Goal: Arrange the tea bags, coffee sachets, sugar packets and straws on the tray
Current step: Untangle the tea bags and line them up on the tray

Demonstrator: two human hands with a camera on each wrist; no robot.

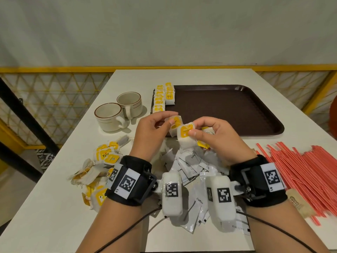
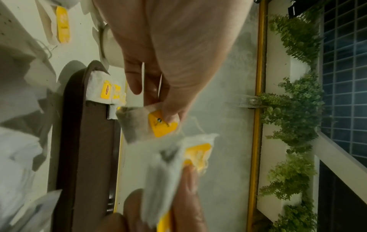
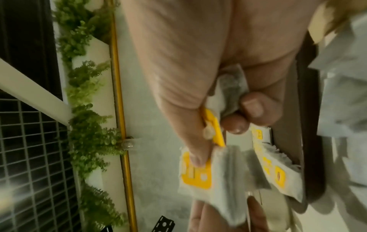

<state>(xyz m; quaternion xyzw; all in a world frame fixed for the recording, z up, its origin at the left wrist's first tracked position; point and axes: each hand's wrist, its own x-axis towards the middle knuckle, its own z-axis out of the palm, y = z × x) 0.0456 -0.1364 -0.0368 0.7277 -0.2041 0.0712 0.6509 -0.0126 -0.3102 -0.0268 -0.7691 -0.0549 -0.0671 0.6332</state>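
Observation:
A brown tray (image 1: 237,110) lies at the table's far right, with several yellow-tagged tea bags (image 1: 165,96) lined along its left rim (image 2: 71,125). Just before the tray's near edge, my left hand (image 1: 156,128) pinches one tea bag (image 1: 176,122) (image 2: 151,124) by its yellow tag. My right hand (image 1: 211,136) pinches another tea bag (image 1: 186,135) (image 3: 200,172) and has more bags (image 3: 230,87) tucked in its palm. Loose tea bags (image 1: 102,167) are heaped at the near left. White coffee sachets (image 1: 191,172) lie under my wrists. Red straws (image 1: 299,165) are piled at the right.
Two cream cups (image 1: 120,111) with brown rims stand left of the tray. A brown paper packet (image 1: 299,203) lies by the straws' near end. The table's left edge drops off beside a yellow railing (image 1: 54,69).

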